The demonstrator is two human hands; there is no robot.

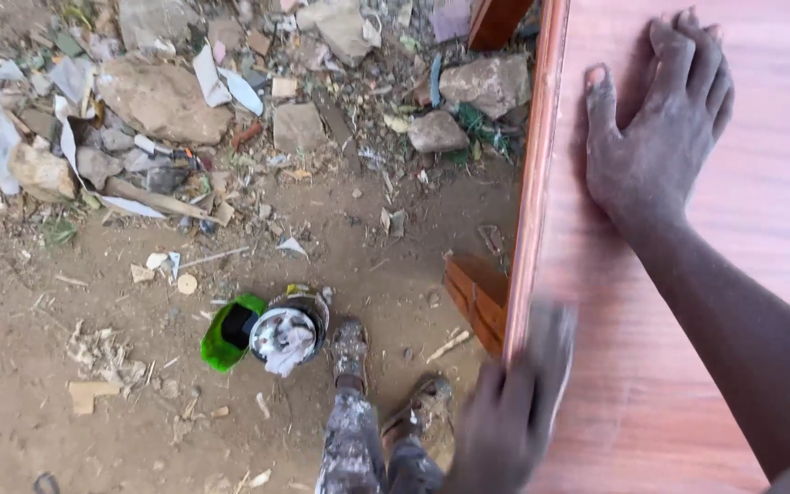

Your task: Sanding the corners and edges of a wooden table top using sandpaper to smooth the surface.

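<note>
Reddish-brown wooden panel (742, 274) fills the right side of the view, its smooth glossy face up and its long left edge running from far to near. It serves as the worktop. Bare dirt ground (93, 366) takes up the left side, with a heap of stones and torn paper scraps (157, 101) along the far edge.

Right hand (656, 128) lies flat on the panel at the far right, palm down, fingers together and pointing away, thumb spread to the left; its grip is open and clasps nothing. Left hand (514, 412) is at the panel's near left edge and blurred, so I cannot tell whether its grip is closed on anything.

Beside that edge, a short stack of wooden blocks (475, 297) sits on the ground. Left of it stands an open tin (290, 329) with a pale rag inside, touching a green lid (229, 331). Paint-spattered trouser legs and sandalled feet (386, 421) show near the bottom.
</note>
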